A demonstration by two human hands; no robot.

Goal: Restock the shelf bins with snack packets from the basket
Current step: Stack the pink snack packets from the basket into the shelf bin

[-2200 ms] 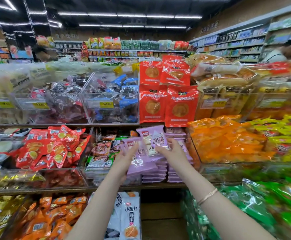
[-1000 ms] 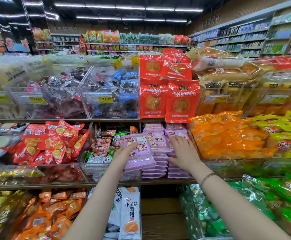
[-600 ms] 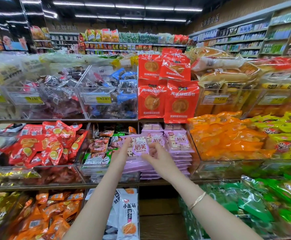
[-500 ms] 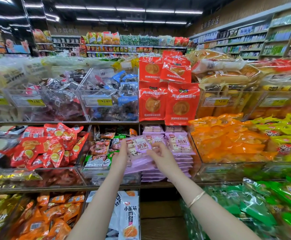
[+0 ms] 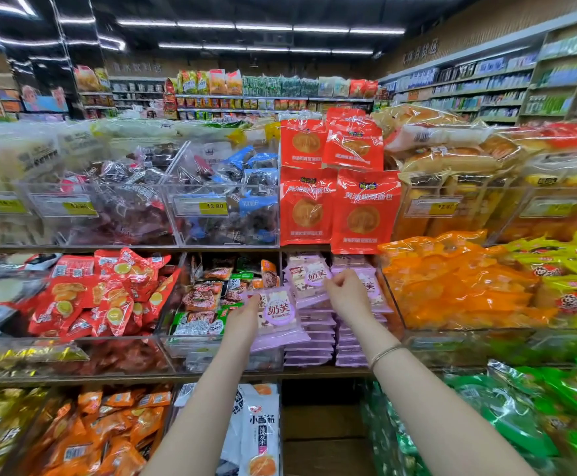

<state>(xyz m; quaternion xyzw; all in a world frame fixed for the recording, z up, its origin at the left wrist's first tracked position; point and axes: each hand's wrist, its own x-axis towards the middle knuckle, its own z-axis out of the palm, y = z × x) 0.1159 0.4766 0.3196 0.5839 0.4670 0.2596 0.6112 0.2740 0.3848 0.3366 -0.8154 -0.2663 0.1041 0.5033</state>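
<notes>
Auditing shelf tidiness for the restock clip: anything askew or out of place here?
Two things. The lower right red bread packet hangs past the shelf edge, over the purple packet stacks. The red snack packets further left on the middle shelf lie heaped at all angles, not stacked.

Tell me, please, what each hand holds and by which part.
Left hand grips a stack of purple packets by its left edge; the right hand pinches one purple packet by its right edge.

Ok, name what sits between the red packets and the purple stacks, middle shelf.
Head view: a clear bin of brown and green packets, with the left hand holding purple packets before it.
</notes>
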